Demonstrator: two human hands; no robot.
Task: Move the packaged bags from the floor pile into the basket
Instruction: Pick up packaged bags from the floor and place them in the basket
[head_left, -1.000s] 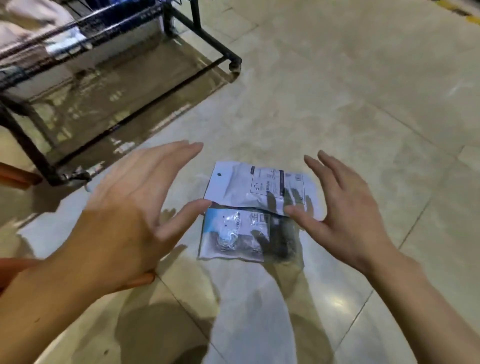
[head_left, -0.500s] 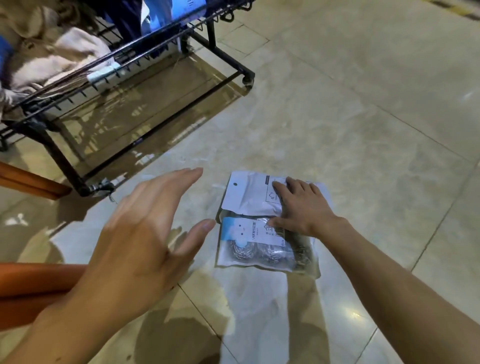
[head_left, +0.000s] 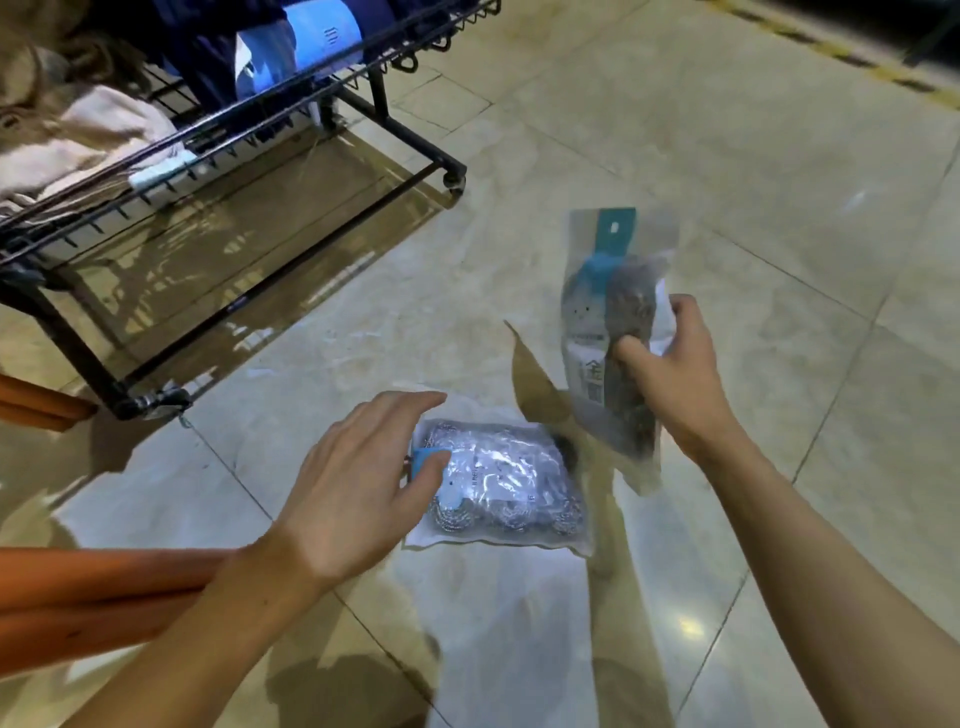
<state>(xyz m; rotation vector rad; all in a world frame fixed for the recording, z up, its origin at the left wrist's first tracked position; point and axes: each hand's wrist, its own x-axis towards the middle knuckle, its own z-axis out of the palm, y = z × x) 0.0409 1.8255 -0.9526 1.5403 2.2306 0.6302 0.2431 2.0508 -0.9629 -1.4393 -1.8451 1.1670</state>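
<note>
Head view only. Right hand raised above the floor, fingers curled round a clear bag, thumb on the near face, the other fingers wrapped behind it. This bag hangs upright, clear of the floor, with a blue header strip at the top and dark scouring pads inside; a printed label shows on its lower left part. Bag is blurred, so the print cannot be read.

Second bag lies flat on the floor, between the two forearms, holding shiny steel scourers. A white packet edge shows under it at its far and near sides. Left hand is above this bag's left end, palm down, fingers spread and relaxed, holding nothing. Thumb tip overlaps the blue tab at the bag's left edge; whether it touches cannot be told.

Black wire basket on a wheeled black frame stands at upper left, well apart from both bags. Cream and brown cloth and a blue-and-white packet lie in it. Orange poles cross the lower left corner, behind the left forearm. Floor is glossy beige tile, with reflections of the frame and arms.
</note>
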